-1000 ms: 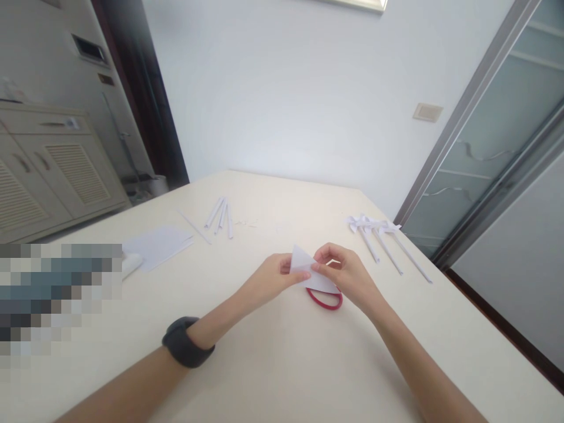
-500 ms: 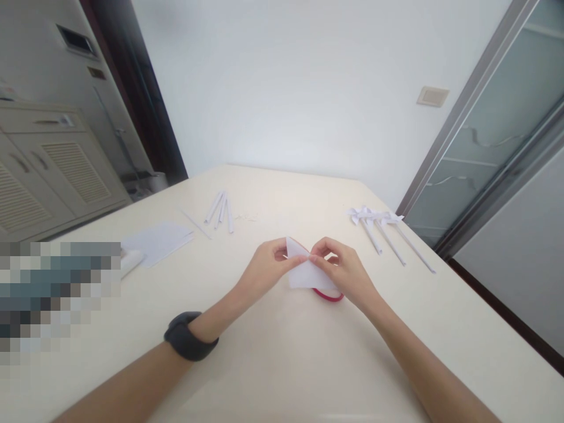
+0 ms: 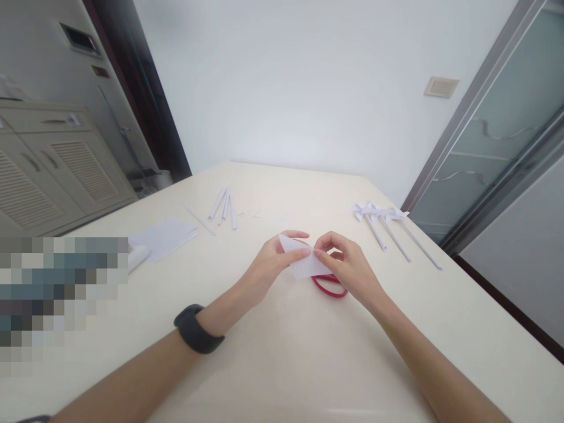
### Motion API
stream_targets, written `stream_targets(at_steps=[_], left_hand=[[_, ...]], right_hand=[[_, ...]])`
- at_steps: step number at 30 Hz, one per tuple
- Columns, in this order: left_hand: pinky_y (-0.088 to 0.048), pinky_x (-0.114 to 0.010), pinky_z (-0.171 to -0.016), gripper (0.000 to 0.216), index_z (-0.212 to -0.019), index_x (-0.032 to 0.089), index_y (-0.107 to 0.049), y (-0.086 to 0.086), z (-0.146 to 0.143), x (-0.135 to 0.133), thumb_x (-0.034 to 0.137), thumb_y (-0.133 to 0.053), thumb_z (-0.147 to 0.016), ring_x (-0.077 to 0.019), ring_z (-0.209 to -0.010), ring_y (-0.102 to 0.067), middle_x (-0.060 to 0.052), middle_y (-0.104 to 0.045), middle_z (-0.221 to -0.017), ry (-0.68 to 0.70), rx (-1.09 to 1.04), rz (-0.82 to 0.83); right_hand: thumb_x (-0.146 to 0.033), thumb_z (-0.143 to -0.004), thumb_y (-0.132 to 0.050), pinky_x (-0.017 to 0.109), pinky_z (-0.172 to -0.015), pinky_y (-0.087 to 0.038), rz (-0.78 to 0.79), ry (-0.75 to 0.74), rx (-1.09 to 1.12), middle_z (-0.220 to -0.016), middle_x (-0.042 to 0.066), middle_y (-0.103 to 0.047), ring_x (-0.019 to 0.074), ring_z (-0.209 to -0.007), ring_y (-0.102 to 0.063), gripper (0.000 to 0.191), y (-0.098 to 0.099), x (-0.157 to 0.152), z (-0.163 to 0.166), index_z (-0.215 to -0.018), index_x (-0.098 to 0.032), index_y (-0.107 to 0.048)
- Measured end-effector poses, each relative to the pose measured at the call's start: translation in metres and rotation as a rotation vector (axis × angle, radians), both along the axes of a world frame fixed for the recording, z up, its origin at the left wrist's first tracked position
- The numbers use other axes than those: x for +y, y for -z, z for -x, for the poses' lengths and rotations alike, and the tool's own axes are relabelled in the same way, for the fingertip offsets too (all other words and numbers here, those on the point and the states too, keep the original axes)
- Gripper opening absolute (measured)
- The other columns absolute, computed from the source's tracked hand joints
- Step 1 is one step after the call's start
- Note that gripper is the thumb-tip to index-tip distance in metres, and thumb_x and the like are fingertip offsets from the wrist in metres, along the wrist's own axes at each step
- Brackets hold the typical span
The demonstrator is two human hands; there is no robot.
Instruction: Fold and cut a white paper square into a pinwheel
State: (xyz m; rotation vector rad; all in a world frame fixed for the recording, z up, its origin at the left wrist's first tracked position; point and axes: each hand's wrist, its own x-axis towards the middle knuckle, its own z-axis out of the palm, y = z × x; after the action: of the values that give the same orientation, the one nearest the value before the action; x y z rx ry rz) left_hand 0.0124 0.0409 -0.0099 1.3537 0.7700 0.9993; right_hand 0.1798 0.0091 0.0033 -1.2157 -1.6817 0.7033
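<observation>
A small white sheet of paper (image 3: 304, 267) is held up between both hands over the table. My left hand (image 3: 282, 255), with a black band on its wrist, has its thumb on the paper's near face and its fingers behind. On the paper's right part, the thumb and index finger of my right hand (image 3: 339, 255) pinch near the top edge. Partly under the paper and right hand lie red-handled scissors (image 3: 332, 291); only the handle loops show, the blades being hidden.
White paper pinwheels on rolled sticks (image 3: 381, 217) lie at the right. Rolled paper tubes (image 3: 224, 207), a thin stick (image 3: 200, 220), small paper scraps (image 3: 250, 212) and a stack of white paper (image 3: 165, 238) are at the left. A wall (image 3: 308, 88) stands behind the table (image 3: 273, 364).
The paper has tilted and risen slightly in my hands, so more of the red scissor handles shows. My left index finger has straightened out behind the paper. The view has shifted a little.
</observation>
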Motion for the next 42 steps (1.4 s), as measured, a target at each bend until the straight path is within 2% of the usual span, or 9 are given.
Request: stream_targets(at_steps=[6,11,14,17,20,25,35,39,42], left_hand=[[-0.044,-0.023,-0.068,0.028,-0.098,0.019,-0.058,-0.003,-0.001,-0.003,0.03,-0.067,-0.074,-0.0142,-0.081,-0.057,-0.001,-0.061,-0.085,-0.133,0.009,-0.056],[-0.048,-0.029,-0.076,0.04,-0.113,0.02,-0.049,-0.007,0.003,0.003,0.022,-0.062,-0.075,-0.0177,-0.089,-0.061,-0.005,-0.064,-0.099,-0.136,0.149,-0.093],[-0.046,-0.034,-0.084,0.04,-0.113,0.022,-0.05,-0.009,0.007,0.006,0.017,-0.06,-0.075,-0.0189,-0.098,-0.059,-0.005,-0.061,-0.107,-0.237,0.328,-0.392],[-0.038,-0.038,-0.095,0.017,-0.091,0.023,-0.061,-0.011,0.007,0.002,0.015,-0.056,-0.078,-0.0203,-0.109,-0.051,-0.003,-0.059,-0.111,-0.326,0.588,-0.819],[-0.034,-0.04,-0.098,0.012,-0.08,0.023,-0.063,-0.01,0.005,-0.005,0.016,-0.053,-0.081,-0.0207,-0.111,-0.049,-0.003,-0.059,-0.111,-0.34,0.716,-0.993],[-0.034,-0.04,-0.097,0.011,-0.079,0.022,-0.061,-0.005,0.001,-0.006,0.016,-0.053,-0.082,-0.0203,-0.109,-0.05,-0.003,-0.061,-0.108,-0.325,0.732,-1.043],[-0.035,-0.037,-0.094,0.011,-0.076,0.02,-0.058,-0.002,-0.001,-0.008,0.011,-0.053,-0.079,-0.0188,-0.102,-0.051,-0.003,-0.061,-0.097,-0.294,0.687,-1.054],[-0.038,-0.035,-0.088,0.011,-0.074,0.019,-0.055,-0.007,0.003,-0.006,0.01,-0.052,-0.079,-0.0182,-0.096,-0.052,-0.003,-0.061,-0.092,-0.301,0.673,-1.034],[-0.04,-0.034,-0.085,0.013,-0.071,0.019,-0.052,-0.013,0.009,-0.002,0.009,-0.05,-0.078,-0.0186,-0.093,-0.053,-0.003,-0.061,-0.088,-0.353,0.652,-1.004]], right_hand=[[-0.018,-0.079,-0.051,0.027,-0.064,-0.046,0.038,0.031,0.009,-0.079,-0.001,-0.061,0.0149,-0.077,-0.058,0.006,0.001,0.003,-0.001,-0.077,-0.02,-0.057],[-0.016,-0.076,-0.052,0.027,-0.064,-0.046,0.019,0.074,-0.068,-0.076,-0.001,-0.061,0.0149,-0.074,-0.058,0.007,0.002,0.003,-0.003,-0.072,-0.02,-0.056],[-0.015,-0.077,-0.052,0.027,-0.065,-0.045,-0.014,0.086,-0.147,-0.075,-0.002,-0.061,0.0146,-0.073,-0.058,0.009,0.004,0.002,-0.003,-0.071,-0.02,-0.056],[-0.013,-0.078,-0.051,0.027,-0.067,-0.044,-0.124,0.1,-0.234,-0.076,-0.002,-0.06,0.0142,-0.074,-0.056,0.01,0.006,0.0,0.0,-0.074,-0.021,-0.056],[-0.012,-0.081,-0.049,0.028,-0.067,-0.043,-0.25,0.127,-0.349,-0.079,0.0,-0.058,0.0158,-0.077,-0.054,0.011,0.009,-0.002,0.003,-0.077,-0.021,-0.054],[-0.013,-0.083,-0.046,0.028,-0.066,-0.042,-0.329,0.128,-0.46,-0.083,0.003,-0.056,0.0188,-0.081,-0.053,0.011,0.013,-0.003,0.006,-0.08,-0.022,-0.052],[-0.012,-0.079,-0.049,0.029,-0.065,-0.04,-0.296,0.135,-0.492,-0.078,0.001,-0.053,0.0185,-0.077,-0.051,0.012,0.011,-0.004,0.011,-0.074,-0.022,-0.045],[-0.007,-0.078,-0.046,0.029,-0.067,-0.04,-0.326,0.188,-0.508,-0.078,0.001,-0.054,0.0178,-0.077,-0.052,0.016,0.01,0.006,-0.01,-0.073,-0.021,-0.049],[-0.005,-0.076,-0.046,0.03,-0.066,-0.041,-0.309,0.352,-0.514,-0.076,0.001,-0.056,0.0178,-0.072,-0.053,0.017,0.009,0.016,-0.037,-0.073,-0.021,-0.052]])
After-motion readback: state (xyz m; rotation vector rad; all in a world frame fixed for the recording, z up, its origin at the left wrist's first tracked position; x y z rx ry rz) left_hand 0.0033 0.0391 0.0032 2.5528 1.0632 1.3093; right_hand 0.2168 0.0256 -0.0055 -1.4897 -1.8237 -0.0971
